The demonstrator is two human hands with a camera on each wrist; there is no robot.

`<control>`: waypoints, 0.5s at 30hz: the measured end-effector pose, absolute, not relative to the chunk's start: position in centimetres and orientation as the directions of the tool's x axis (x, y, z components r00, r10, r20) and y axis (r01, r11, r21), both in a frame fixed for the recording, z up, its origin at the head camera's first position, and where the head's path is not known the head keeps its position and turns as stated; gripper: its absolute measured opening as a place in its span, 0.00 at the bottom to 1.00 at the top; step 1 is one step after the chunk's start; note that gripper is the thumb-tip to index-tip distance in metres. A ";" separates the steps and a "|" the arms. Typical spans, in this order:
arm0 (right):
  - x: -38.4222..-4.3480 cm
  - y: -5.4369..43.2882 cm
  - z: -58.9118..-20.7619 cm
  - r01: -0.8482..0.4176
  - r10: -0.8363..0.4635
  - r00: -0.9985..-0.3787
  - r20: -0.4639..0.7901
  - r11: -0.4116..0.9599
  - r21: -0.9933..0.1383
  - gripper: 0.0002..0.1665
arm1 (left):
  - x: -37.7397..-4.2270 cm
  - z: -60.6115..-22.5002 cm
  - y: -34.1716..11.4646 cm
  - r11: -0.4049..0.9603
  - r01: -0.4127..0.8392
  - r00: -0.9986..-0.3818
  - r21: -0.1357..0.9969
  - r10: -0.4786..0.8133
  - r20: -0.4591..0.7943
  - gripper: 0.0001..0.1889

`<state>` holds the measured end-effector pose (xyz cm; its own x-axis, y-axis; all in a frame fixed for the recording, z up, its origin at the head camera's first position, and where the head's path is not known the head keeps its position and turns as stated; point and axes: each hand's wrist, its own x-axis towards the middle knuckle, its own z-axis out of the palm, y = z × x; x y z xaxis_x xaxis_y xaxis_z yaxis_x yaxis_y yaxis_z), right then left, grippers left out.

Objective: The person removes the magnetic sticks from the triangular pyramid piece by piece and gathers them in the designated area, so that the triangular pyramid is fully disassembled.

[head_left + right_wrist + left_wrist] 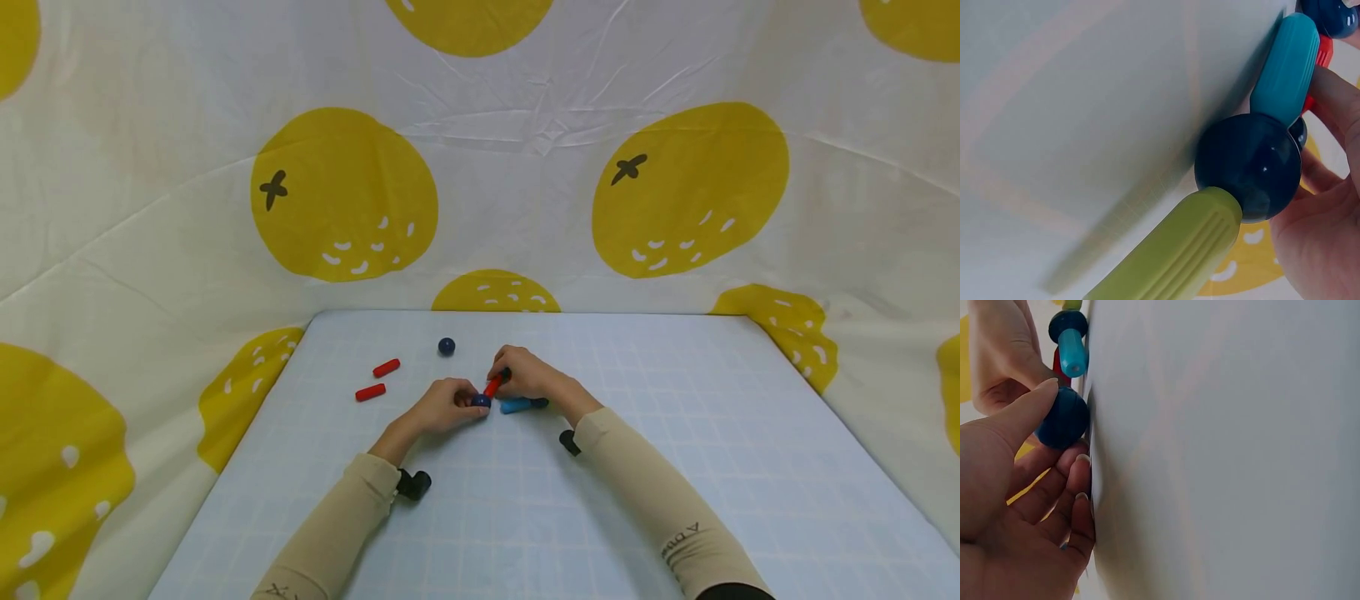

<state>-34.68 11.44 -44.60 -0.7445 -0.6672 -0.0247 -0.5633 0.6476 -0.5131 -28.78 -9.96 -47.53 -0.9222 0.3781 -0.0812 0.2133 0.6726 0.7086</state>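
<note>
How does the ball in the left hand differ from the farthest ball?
The held ball is pinched in the left hand; the far ball lies untouched. The held ball is beside a red stick; the far ball stands apart. Both are round and dark blue.

Left hand (442, 407) and right hand (532, 375) pinching — arms (330, 525) slanting inward.

Ball (447, 347) behind left hand (447, 406); sticks (371, 392) leftward

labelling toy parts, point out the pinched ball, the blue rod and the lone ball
Pinched ball (1066, 419), left wrist view, its uncovered side
Blue rod (1285, 69), right wrist view, middle of shaft
Lone ball (447, 347), head view, centre
</note>
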 end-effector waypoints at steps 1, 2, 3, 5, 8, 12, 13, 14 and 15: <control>-34.7 11.4 -44.6 -0.558 -0.663 -0.749 -0.027 0.651 -0.514 0.12 | -28.8 -47.5 -9.9 0.673 0.214 -0.923 0.708 0.376 -0.079 0.15; -34.7 11.4 -44.6 -0.554 -0.659 -0.752 -0.027 0.654 -0.515 0.12 | -28.8 -47.5 -9.9 0.673 0.214 -0.924 0.708 0.375 -0.076 0.15; -34.6 11.4 -44.6 -0.553 -0.656 -0.754 -0.025 0.654 -0.516 0.12 | -28.7 -47.5 -9.9 0.672 0.214 -0.925 0.709 0.373 -0.075 0.15; -34.6 11.3 -44.6 -0.555 -0.655 -0.755 -0.019 0.655 -0.513 0.13 | -28.7 -47.5 -9.9 0.673 0.212 -0.927 0.708 0.368 -0.072 0.15; -34.6 11.3 -44.6 -0.564 -0.657 -0.754 -0.005 0.652 -0.507 0.12 | -28.6 -47.4 -9.8 0.675 0.216 -0.926 0.705 0.370 -0.071 0.14; -34.5 11.2 -44.7 -0.571 -0.655 -0.756 0.010 0.651 -0.500 0.11 | -28.4 -47.2 -9.8 0.674 0.238 -0.913 0.700 0.400 -0.075 0.15; -34.5 11.2 -44.7 -0.569 -0.653 -0.757 0.012 0.651 -0.503 0.11 | -28.4 -47.2 -9.9 0.672 0.244 -0.910 0.699 0.408 -0.075 0.15; -34.5 11.1 -44.8 -0.569 -0.654 -0.757 0.012 0.649 -0.505 0.11 | -28.3 -47.2 -10.1 0.672 0.243 -0.910 0.699 0.408 -0.076 0.15; -34.4 11.1 -44.8 -0.567 -0.653 -0.757 0.011 0.648 -0.508 0.11 | -28.2 -47.1 -10.3 0.673 0.237 -0.913 0.701 0.401 -0.077 0.16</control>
<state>-34.43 11.09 -44.82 -0.7571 -0.6531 0.0114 -0.5669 0.6483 -0.5083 -28.24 -10.27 -47.15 -0.9126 0.4014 -0.0773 0.2365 0.6727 0.7011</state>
